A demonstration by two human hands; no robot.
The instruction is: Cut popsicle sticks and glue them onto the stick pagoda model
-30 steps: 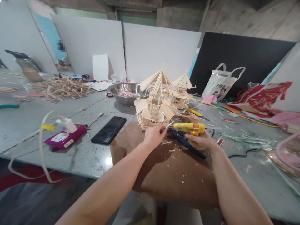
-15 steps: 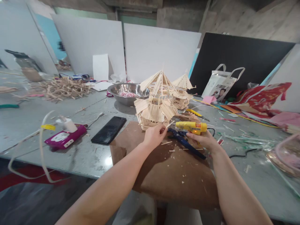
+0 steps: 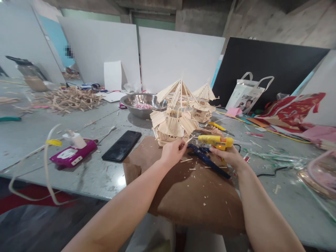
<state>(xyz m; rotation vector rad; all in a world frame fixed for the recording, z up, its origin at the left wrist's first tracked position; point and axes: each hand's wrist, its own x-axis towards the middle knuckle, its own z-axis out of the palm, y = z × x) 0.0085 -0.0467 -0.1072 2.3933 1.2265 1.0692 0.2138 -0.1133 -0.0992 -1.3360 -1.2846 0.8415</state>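
Note:
Between the fingertips of my left hand (image 3: 173, 152) is a short thin wooden stick (image 3: 190, 139), its free end pointing up and right. My right hand (image 3: 227, 156) is wrapped round the handle of a yellow hot glue gun (image 3: 215, 140), whose nozzle points left at the stick, a small gap apart. Dark blue pliers (image 3: 208, 161) lie under and beside the glue gun. Just behind my left hand stands a stick-built pavilion model (image 3: 175, 126) with a tiered, pointed roof. A second, similar model (image 3: 204, 101) stands behind it on the right.
Brown board (image 3: 194, 199) with stick scraps lies in front of me. Left are a black phone (image 3: 122, 146) and a purple power strip (image 3: 74, 154) with a looping white cable. A steel bowl (image 3: 143, 111) and a stick pile (image 3: 73, 99) sit farther back. Yellow-handled cutter (image 3: 217, 126) lies right.
The glue gun in my right hand has shifted slightly to the right, its nozzle drawing back from the stick. My left hand stays in place with the stick.

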